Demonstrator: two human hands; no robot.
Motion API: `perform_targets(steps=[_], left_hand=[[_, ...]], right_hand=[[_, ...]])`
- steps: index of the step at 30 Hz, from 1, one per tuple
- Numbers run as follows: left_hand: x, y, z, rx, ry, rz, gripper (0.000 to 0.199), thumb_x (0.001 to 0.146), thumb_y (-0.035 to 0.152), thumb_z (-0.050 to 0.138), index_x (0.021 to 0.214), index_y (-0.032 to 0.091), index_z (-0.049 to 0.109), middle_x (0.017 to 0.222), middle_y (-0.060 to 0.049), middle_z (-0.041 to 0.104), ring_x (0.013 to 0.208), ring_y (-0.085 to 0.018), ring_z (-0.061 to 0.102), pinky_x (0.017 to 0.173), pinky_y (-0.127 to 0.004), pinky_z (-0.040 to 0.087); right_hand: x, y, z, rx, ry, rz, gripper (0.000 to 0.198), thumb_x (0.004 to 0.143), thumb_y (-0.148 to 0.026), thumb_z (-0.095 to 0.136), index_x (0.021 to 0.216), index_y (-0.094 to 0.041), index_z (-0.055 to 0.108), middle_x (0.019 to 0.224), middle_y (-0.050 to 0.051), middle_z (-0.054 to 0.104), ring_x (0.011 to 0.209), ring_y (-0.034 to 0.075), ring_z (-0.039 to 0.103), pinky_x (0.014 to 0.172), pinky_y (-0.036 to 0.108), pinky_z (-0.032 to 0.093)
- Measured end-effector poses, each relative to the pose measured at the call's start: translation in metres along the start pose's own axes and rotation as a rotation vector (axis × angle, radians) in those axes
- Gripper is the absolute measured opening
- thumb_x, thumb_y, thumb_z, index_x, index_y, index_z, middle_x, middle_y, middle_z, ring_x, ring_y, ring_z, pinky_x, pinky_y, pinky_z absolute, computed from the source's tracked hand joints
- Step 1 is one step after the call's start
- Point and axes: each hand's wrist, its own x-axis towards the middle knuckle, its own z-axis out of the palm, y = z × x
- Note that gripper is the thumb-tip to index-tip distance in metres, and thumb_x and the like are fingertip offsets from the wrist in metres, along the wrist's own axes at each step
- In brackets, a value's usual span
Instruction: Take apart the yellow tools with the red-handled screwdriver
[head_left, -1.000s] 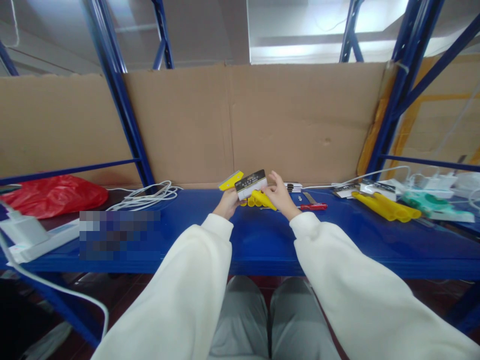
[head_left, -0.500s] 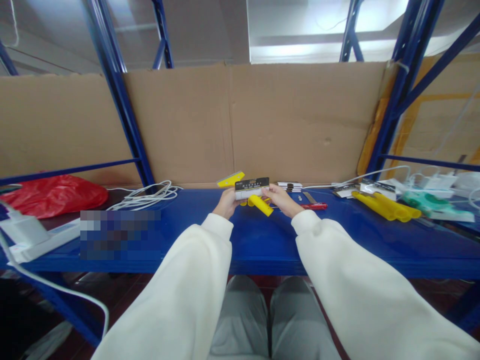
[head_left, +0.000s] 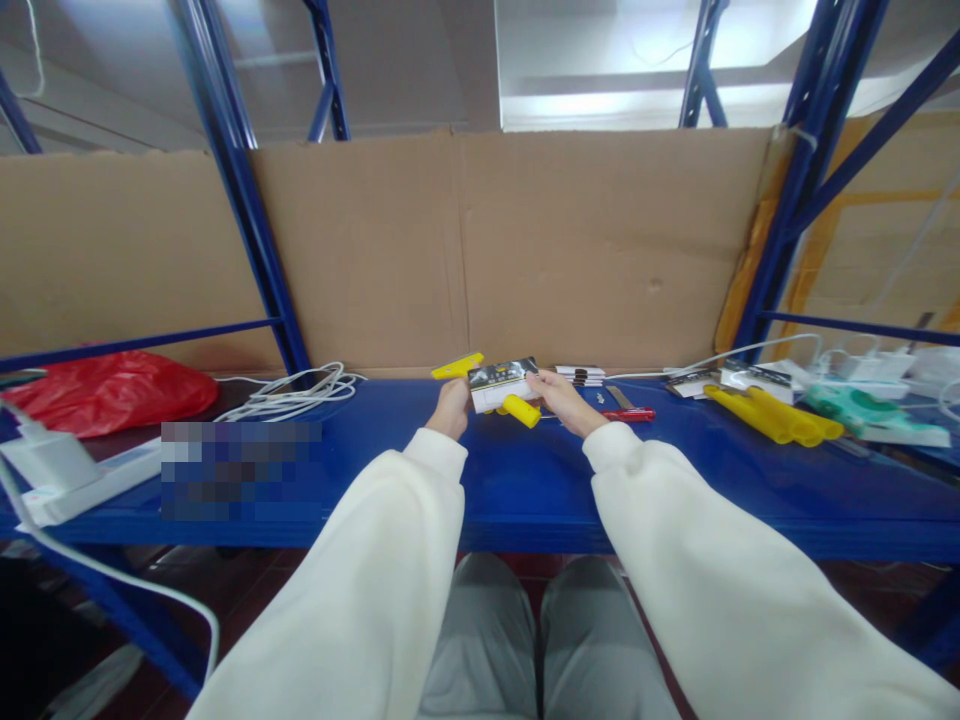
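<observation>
Black-and-white packet [head_left: 501, 392] is being gripped by the left hand [head_left: 450, 408] and right hand [head_left: 564, 400], partly covering a yellow tube [head_left: 523, 412]. A red tool [head_left: 631, 414] is lying nearby.

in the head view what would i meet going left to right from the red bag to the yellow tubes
Crumpled red plastic bag, coiled white cable, left hand, black-and-white printed packet, right hand, slim red-handled tool, yellow hollow tubes.
</observation>
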Motion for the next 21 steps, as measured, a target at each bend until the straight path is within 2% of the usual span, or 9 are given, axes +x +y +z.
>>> perform_targets(steps=[4,9,16,21], left_hand=[[-0.007,0.001,0.002,-0.024,0.008,0.003,0.014,0.077,0.023,0.077,0.079,0.015,0.065,0.069,-0.002,0.07,0.065,-0.017,0.068,0.065,-0.028,0.056],[-0.008,0.0,0.001,-0.007,0.008,0.089,0.018,0.081,0.031,0.075,0.083,0.016,0.066,0.064,0.0,0.066,0.06,-0.015,0.065,0.063,-0.027,0.053],[-0.003,0.009,-0.008,0.051,0.246,0.014,0.026,0.097,0.045,0.053,0.107,0.021,0.061,0.064,0.003,0.059,0.049,-0.014,0.06,0.056,-0.027,0.052],[-0.004,0.011,-0.01,0.043,0.281,-0.057,0.024,0.102,0.038,0.042,0.105,0.022,0.06,0.069,0.0,0.063,0.054,-0.015,0.064,0.059,-0.027,0.052]], right_hand=[[-0.001,-0.002,0.001,-0.001,0.012,-0.015,0.033,0.073,-0.051,0.078,0.072,-0.019,0.066,0.068,0.0,0.07,0.063,0.014,0.062,0.059,0.025,0.051],[-0.003,-0.004,0.004,-0.017,0.016,-0.039,0.037,0.071,-0.054,0.077,0.067,-0.02,0.064,0.061,-0.002,0.065,0.058,0.013,0.057,0.053,0.023,0.048],[0.003,-0.002,-0.002,0.0,0.083,-0.039,0.042,0.072,-0.058,0.075,0.064,-0.02,0.059,0.057,-0.001,0.061,0.052,0.012,0.054,0.047,0.023,0.044],[0.008,-0.001,-0.009,0.074,0.189,-0.024,0.034,0.072,-0.047,0.077,0.064,-0.021,0.056,0.06,-0.002,0.061,0.057,0.013,0.057,0.05,0.023,0.047]])
